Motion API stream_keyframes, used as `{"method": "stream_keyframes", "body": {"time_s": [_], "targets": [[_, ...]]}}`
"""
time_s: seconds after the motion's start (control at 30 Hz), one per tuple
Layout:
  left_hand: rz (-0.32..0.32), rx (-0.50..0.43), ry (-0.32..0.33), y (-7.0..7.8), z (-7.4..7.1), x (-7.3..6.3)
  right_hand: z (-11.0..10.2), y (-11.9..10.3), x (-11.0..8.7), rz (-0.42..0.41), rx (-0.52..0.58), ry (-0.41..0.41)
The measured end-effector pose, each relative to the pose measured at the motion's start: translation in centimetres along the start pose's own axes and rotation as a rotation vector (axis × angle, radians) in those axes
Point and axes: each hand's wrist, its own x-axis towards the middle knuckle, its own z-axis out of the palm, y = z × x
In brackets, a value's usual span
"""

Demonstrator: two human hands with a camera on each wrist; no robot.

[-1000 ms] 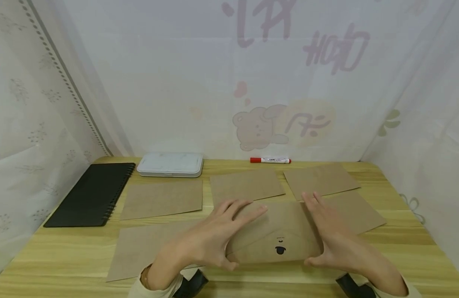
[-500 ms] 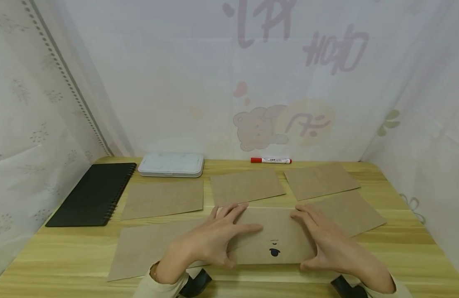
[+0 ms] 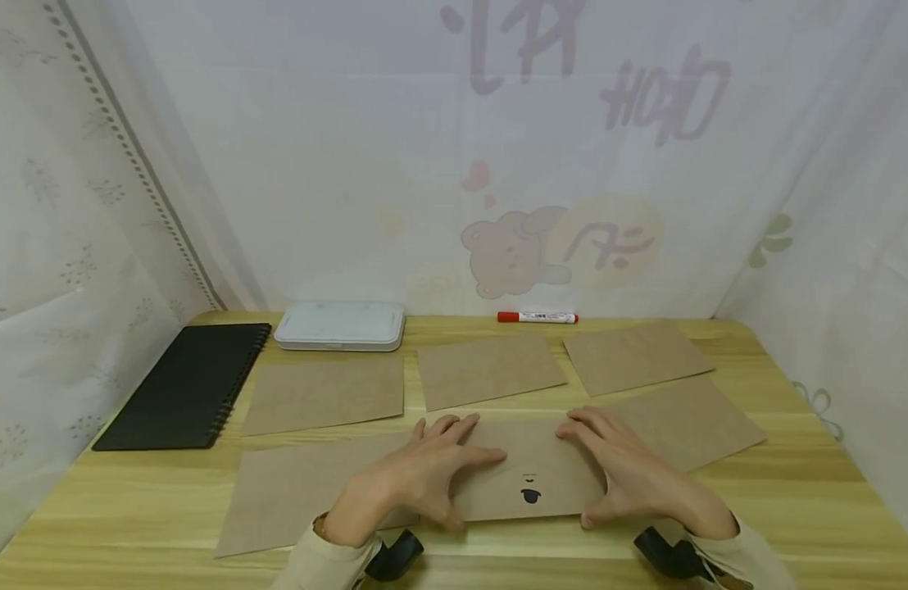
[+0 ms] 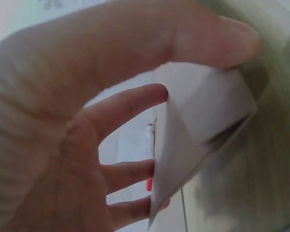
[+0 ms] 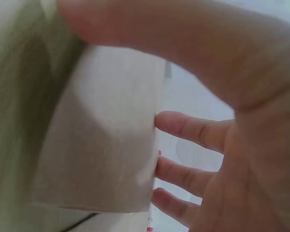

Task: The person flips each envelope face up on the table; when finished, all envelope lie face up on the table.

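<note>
A brown kraft paper envelope [image 3: 531, 451] with a small dark print lies crosswise between the two hands at the near middle of the table. My left hand [image 3: 428, 479] holds its left end, thumb at the near edge and fingers toward the far edge. My right hand [image 3: 631, 479] spans the right end in the same manner. In the left wrist view the envelope [image 4: 193, 121] shows a slanted fold, with fingertips against its edge. The right wrist view has the envelope [image 5: 106, 130] between thumb and fingertips. Its underside is hidden.
More flat brown paper pieces lie around, at left [image 3: 306, 492], back left [image 3: 324, 397], back middle [image 3: 491, 370], back right [image 3: 638, 356] and right [image 3: 690, 419]. Behind stand a black spiral notebook [image 3: 181, 385], a white case [image 3: 339, 326] and a red-capped marker [image 3: 538, 317].
The right hand has moved left, and the envelope has shifted left and toward the near edge between the hands. The left hand has moved only slightly. The other papers stay put.
</note>
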Motion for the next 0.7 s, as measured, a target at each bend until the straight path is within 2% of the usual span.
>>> {"method": "stream_keyframes", "body": {"time_s": [0.13, 0.27, 0.5, 0.7], "targets": [[-0.05, -0.045, -0.049, -0.5, 0.2, 0.0, 0.2, 0.0, 0.8, 0.017, 0.016, -0.06], [-0.073, -0.058, -0.071, -0.6, 0.4, 0.3, 0.5, 0.0, 1.2, 0.036, 0.019, -0.086], [-0.099, -0.043, -0.044, -0.4, 1.0, 0.6, 0.4, 0.1, 1.6, 0.037, 0.031, -0.118], [-0.117, -0.072, -0.021, -0.3, 1.1, 0.7, 0.2, 0.2, 1.8, 0.041, 0.046, -0.15]]}}
